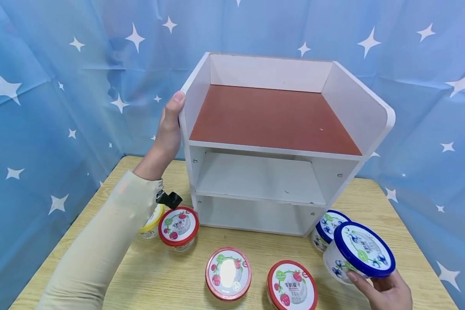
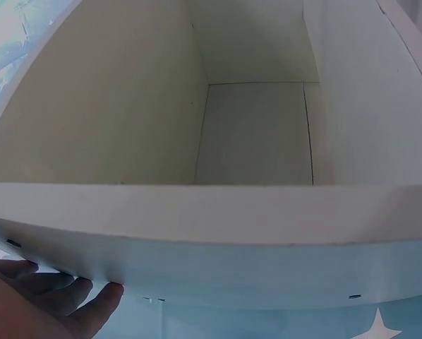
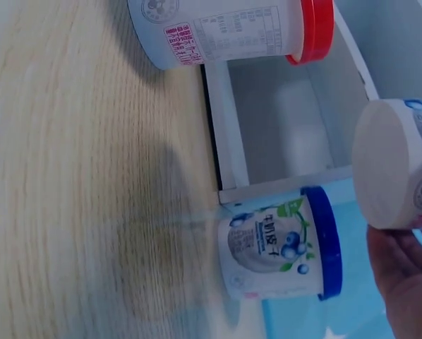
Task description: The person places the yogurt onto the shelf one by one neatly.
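My left hand [image 1: 168, 131] rests against the outer left side of a white shelf unit [image 1: 261, 178] with a reddish-brown top. In the left wrist view, fingers [image 2: 98, 311] touch its side panel with their tips. My right hand [image 1: 391, 292] grips a white tub [image 1: 358, 249] with a blue lid and blueberry print, tilted and raised at the right; the right wrist view shows its plain base. A second blue-lidded tub [image 3: 274, 247] stands upright on the table beside the unit's right front corner.
Red-lidded strawberry tubs stand before the shelf unit: one left [image 1: 178, 228], one central [image 1: 228, 274], one right [image 1: 292, 286]. A yellow-lidded tub [image 1: 153, 221] is partly hidden by my left sleeve. The wooden table [image 1: 166, 275] meets a blue star-patterned curtain [image 1: 62, 86] behind.
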`<action>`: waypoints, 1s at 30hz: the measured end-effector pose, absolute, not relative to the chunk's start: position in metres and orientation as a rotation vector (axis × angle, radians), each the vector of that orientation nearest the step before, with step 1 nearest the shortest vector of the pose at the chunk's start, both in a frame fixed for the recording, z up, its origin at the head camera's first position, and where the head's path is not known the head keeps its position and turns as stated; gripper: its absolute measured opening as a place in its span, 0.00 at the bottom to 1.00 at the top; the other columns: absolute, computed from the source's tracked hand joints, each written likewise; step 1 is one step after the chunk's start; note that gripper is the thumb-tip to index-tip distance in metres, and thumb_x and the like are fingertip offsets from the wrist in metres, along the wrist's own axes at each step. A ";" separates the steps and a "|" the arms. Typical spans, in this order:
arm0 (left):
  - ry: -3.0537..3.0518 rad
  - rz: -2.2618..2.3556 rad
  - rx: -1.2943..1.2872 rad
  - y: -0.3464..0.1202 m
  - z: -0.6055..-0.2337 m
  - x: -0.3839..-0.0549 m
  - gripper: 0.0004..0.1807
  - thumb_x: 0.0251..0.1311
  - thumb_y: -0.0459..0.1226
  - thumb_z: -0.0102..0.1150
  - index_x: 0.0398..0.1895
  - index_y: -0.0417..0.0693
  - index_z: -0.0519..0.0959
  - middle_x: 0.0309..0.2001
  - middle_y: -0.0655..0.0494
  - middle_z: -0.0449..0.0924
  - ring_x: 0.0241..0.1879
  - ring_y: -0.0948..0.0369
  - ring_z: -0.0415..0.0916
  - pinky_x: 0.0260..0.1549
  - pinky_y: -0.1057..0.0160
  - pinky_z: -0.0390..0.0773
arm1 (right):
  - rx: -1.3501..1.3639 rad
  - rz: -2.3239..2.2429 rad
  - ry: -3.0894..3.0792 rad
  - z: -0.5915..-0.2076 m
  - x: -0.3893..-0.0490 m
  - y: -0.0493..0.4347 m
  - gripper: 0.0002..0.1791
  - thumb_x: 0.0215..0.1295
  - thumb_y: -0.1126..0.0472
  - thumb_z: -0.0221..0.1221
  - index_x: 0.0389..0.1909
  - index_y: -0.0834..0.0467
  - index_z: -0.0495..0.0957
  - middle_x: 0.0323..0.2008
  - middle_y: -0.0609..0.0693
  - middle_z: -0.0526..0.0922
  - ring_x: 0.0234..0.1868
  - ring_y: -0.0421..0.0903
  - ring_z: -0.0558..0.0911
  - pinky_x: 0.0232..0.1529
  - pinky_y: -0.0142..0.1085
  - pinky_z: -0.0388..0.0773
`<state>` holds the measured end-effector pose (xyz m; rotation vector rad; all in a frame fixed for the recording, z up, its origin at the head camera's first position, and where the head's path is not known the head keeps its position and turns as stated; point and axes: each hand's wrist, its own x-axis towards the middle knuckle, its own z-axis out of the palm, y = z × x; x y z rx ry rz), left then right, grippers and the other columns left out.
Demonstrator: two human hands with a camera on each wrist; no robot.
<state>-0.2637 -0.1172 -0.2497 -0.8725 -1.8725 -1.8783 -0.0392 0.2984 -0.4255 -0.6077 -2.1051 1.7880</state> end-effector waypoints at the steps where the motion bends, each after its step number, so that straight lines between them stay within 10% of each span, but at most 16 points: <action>1: -1.876 -1.880 -0.871 -0.117 -0.250 -0.264 0.31 0.64 0.58 0.32 0.56 0.49 0.73 0.47 0.37 0.72 0.43 0.48 0.72 0.39 0.54 0.76 | -0.596 1.789 -2.100 -0.425 -0.039 0.298 0.40 0.54 0.68 0.72 0.68 0.55 0.67 0.54 0.43 0.73 0.46 0.29 0.76 0.41 0.18 0.73; 30: -1.859 -1.920 -0.863 -0.115 -0.248 -0.261 0.31 0.62 0.59 0.34 0.53 0.48 0.73 0.46 0.36 0.71 0.43 0.48 0.72 0.40 0.53 0.74 | -0.242 1.495 -2.344 -0.400 -0.055 0.277 0.41 0.53 0.71 0.71 0.69 0.58 0.66 0.58 0.42 0.72 0.53 0.32 0.73 0.47 0.18 0.70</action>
